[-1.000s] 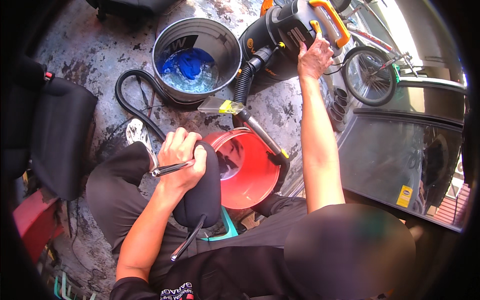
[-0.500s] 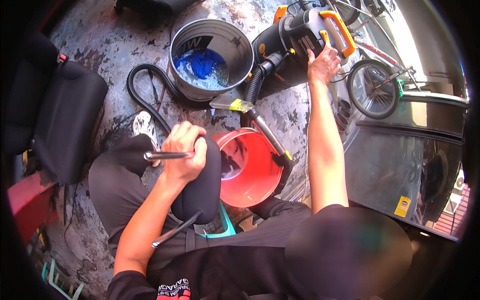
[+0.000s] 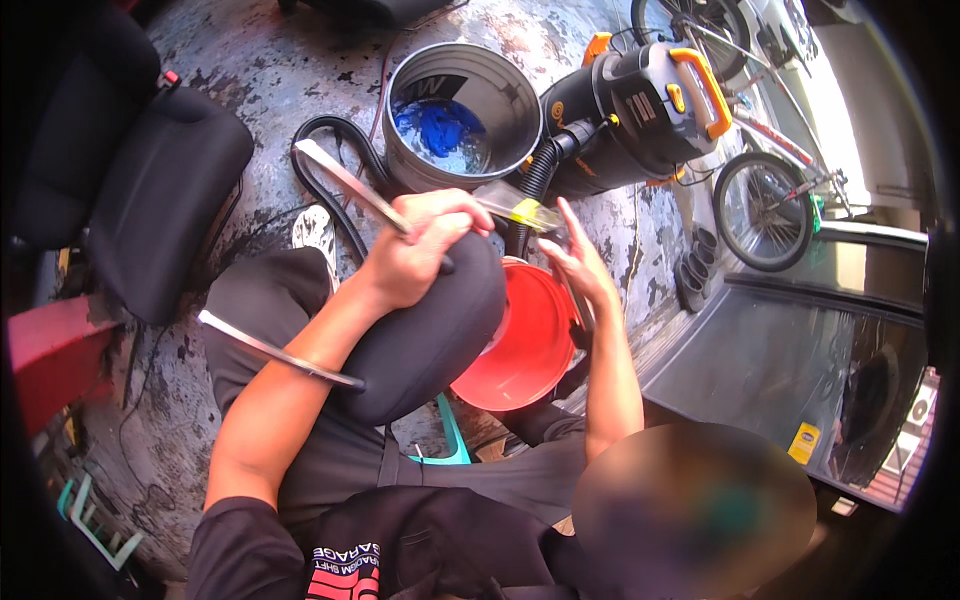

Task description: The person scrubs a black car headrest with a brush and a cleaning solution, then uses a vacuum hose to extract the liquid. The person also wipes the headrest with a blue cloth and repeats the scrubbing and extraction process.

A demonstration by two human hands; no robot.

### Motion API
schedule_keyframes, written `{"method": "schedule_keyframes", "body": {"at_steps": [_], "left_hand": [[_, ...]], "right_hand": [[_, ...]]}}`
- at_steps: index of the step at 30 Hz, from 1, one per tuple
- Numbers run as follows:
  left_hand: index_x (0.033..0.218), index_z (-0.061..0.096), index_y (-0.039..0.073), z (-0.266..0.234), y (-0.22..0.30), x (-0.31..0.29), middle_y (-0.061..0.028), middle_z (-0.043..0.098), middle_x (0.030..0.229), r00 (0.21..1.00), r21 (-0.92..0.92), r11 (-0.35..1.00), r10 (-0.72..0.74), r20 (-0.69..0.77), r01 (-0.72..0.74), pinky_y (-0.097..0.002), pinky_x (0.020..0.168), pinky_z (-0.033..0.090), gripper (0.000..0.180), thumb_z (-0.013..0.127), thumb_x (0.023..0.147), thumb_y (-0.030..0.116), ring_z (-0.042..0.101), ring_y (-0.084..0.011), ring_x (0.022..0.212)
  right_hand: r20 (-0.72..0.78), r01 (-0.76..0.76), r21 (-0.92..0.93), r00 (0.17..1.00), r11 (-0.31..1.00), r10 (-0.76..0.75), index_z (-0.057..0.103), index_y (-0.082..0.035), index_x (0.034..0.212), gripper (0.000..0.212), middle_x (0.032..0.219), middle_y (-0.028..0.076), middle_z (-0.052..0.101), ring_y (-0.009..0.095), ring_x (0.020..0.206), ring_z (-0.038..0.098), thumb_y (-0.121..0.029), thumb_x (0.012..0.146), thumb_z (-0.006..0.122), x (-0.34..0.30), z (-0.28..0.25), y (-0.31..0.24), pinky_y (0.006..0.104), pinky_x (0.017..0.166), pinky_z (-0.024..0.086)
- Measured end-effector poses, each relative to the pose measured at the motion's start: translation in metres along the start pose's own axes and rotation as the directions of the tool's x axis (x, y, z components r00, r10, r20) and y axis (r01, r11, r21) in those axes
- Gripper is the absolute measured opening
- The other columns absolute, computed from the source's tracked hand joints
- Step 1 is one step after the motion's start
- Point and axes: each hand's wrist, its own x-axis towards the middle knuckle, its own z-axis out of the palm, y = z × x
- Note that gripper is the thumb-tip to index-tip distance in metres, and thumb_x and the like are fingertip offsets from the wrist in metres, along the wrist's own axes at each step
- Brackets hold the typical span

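Observation:
A black car headrest (image 3: 430,330) with two metal posts is tilted above my lap. My left hand (image 3: 410,255) is closed on it at one post, and the other post crosses over my forearm. My right hand (image 3: 580,265) has its fingers apart beside the vacuum nozzle (image 3: 525,210), a clear head with a yellow part. Whether it touches the nozzle or its wand, I cannot make out. The wand leans on a red bucket (image 3: 530,365), partly hidden behind the headrest.
A grey bucket (image 3: 400,165) holds water and a blue cloth (image 3: 445,130). Next to it stands a black and orange vacuum (image 3: 625,125) with its hose (image 3: 540,170). A black car seat (image 3: 185,190) is at left; a bicycle (image 3: 765,210) and a dark glass panel (image 3: 740,360) are at right.
My right hand has left the vacuum's top and come back to the nozzle. My left hand has turned the headrest, and its posts now point up and left.

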Motion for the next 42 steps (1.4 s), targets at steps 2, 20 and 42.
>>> {"method": "schedule_keyframes", "body": {"at_steps": [2, 20, 42], "left_hand": [[0.104, 0.073, -0.003, 0.014, -0.010, 0.006, -0.0154, 0.074, 0.092, 0.996, 0.023, 1.000, -0.013, 0.092, 0.011, -0.0375, 0.084, 0.055, 0.034, 0.054, 0.106, 0.025, 0.072, -0.0261, 0.089], [0.113, 0.066, 0.005, 0.054, -0.042, 0.075, -0.0083, 0.063, 0.096, 0.932, 0.068, 0.997, -0.048, 0.360, 0.026, -0.0371, 0.089, 0.051, 0.045, 0.043, 0.116, 0.044, 0.064, -0.0178, 0.093], [0.132, 0.073, 0.017, 0.073, -0.027, 0.062, -0.0163, 0.078, 0.110, 0.873, 0.330, 0.939, -0.235, 0.427, 0.091, -0.0474, 0.097, 0.054, 0.059, 0.047, 0.112, 0.065, 0.073, -0.0374, 0.111]], "right_hand": [[-0.094, 0.095, 0.078, 0.992, 0.992, -0.088, 0.024, -0.029, 0.177, 0.093, 0.093, 0.003, 0.065, 0.010, 0.061, 0.057, -0.019, 0.102, 0.078, -0.053, -0.024, -0.035, 0.0287, 0.054, 0.053], [-0.142, 0.180, 0.106, 0.976, 0.978, -0.164, 0.032, -0.021, 0.169, 0.069, 0.079, 0.008, 0.058, 0.015, 0.053, 0.057, -0.020, 0.108, 0.063, -0.262, -0.068, -0.177, 0.0285, 0.047, 0.050], [-0.023, -0.185, -0.454, 0.980, 0.872, 0.196, 0.054, -0.021, 0.158, 0.059, 0.087, 0.003, 0.064, 0.009, 0.071, 0.048, -0.030, 0.104, 0.077, -0.236, -0.022, -0.232, 0.0304, 0.068, 0.048]]}}
